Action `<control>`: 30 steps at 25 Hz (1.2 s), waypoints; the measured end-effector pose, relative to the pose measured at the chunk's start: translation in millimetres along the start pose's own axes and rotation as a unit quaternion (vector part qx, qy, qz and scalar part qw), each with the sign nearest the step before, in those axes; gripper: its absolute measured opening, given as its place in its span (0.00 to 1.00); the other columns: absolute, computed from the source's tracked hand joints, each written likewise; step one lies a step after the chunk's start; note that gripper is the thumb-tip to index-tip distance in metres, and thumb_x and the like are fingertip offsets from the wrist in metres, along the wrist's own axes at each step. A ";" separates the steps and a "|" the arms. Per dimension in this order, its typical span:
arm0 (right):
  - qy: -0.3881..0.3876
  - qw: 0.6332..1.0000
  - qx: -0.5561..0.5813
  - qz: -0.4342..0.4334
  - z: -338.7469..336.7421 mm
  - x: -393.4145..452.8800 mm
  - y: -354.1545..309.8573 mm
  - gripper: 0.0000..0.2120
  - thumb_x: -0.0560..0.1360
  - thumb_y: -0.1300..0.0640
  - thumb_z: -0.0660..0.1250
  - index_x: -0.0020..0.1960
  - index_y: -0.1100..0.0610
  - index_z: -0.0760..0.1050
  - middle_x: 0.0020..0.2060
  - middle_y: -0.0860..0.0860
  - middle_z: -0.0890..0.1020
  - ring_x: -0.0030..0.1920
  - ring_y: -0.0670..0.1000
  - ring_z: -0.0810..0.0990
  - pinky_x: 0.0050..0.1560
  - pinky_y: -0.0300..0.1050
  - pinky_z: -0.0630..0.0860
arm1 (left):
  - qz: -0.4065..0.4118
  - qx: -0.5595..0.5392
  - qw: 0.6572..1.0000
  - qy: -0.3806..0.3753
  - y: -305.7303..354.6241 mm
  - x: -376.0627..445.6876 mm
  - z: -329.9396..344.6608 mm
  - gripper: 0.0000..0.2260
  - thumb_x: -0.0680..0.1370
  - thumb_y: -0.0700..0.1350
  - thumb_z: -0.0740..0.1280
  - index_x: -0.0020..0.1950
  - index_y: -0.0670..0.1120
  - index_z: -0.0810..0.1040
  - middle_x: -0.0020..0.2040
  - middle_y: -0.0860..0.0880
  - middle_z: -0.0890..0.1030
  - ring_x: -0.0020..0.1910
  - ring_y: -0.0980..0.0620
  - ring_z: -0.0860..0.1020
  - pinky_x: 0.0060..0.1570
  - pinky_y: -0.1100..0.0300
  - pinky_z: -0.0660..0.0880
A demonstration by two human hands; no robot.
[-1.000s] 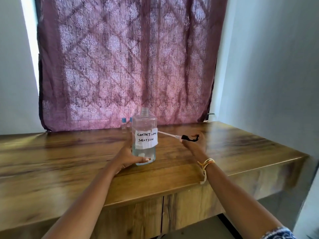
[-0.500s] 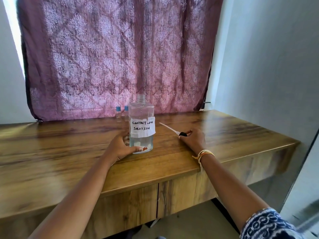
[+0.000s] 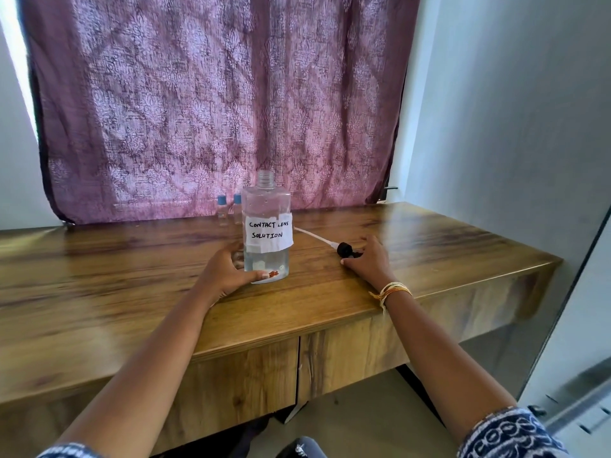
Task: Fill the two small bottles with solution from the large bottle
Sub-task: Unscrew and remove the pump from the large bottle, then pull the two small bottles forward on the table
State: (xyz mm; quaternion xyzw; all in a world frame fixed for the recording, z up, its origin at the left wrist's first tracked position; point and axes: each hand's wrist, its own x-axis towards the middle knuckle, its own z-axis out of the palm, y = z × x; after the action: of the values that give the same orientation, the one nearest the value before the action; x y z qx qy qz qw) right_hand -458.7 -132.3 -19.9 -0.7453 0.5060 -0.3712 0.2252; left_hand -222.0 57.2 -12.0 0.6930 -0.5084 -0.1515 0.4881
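A large clear plastic bottle (image 3: 266, 231) with a white handwritten label reading "CONTACT LENS SOLUTION" stands upright and uncapped on the brown wooden table (image 3: 132, 292), partly filled with clear liquid. The left hand (image 3: 228, 271) curls around its base, thumb across the front. Just behind it, near the purple patterned curtain (image 3: 215, 104), stand two small clear bottles with blue caps (image 3: 229, 211). To the right, the black pump cap with its white tube (image 3: 334, 243) lies on the table, the right hand (image 3: 367, 261) resting over its black head with fingers loosely bent.
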 end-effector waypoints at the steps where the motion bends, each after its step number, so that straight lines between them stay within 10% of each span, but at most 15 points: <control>1: 0.009 1.000 0.002 0.006 -1.8 -4.7 1.6 0.36 0.65 0.55 0.77 0.69 0.59 0.66 0.61 0.60 0.73 0.62 0.60 0.73 0.63 0.51 0.72 | -0.002 0.005 1.000 0.003 -0.9 0.7 0.7 0.44 0.57 0.53 0.82 0.69 0.47 0.70 0.63 0.44 0.79 0.58 0.45 0.79 0.59 0.49 0.77; 7: 0.075 0.992 -0.059 -0.080 -5.4 -35.9 -11.6 0.29 0.68 0.58 0.70 0.68 0.57 0.68 0.61 0.60 0.72 0.61 0.60 0.72 0.61 0.49 0.70 | -0.006 0.017 1.000 0.003 -2.0 0.2 -0.4 0.46 0.56 0.56 0.81 0.70 0.47 0.69 0.66 0.44 0.77 0.61 0.44 0.77 0.61 0.46 0.76; 12: -0.074 0.979 0.068 -0.179 20.0 -52.1 -50.2 0.30 0.68 0.58 0.73 0.68 0.55 0.68 0.58 0.52 0.74 0.58 0.50 0.75 0.59 0.44 0.74 | -0.001 0.036 0.999 0.008 0.3 1.5 0.2 0.41 0.60 0.50 0.81 0.70 0.47 0.69 0.63 0.47 0.78 0.59 0.46 0.78 0.60 0.48 0.76; 17: -0.234 0.950 0.149 -0.141 49.5 -47.4 -80.1 0.37 0.65 0.56 0.76 0.71 0.54 0.64 0.62 0.53 0.76 0.62 0.51 0.76 0.60 0.46 0.77 | -0.003 0.028 1.000 0.012 -1.6 3.8 -2.8 0.40 0.58 0.48 0.81 0.67 0.49 0.69 0.49 0.48 0.79 0.50 0.47 0.81 0.53 0.49 0.80; 30: -0.233 0.954 0.149 -0.115 35.6 -5.2 -51.8 0.34 0.64 0.57 0.77 0.66 0.56 0.68 0.56 0.50 0.79 0.58 0.51 0.79 0.53 0.40 0.78 | 0.014 0.092 0.996 0.007 19.3 34.0 35.8 0.34 0.64 0.49 0.80 0.68 0.47 0.72 0.57 0.48 0.82 0.52 0.52 0.80 0.53 0.54 0.80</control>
State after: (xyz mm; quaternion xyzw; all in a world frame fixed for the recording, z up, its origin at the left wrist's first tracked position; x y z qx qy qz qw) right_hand -401.5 -109.0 -6.9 -0.8221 0.2892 -0.2817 0.4014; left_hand -243.2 9.4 -3.4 0.7286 -0.5267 -0.0924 0.4280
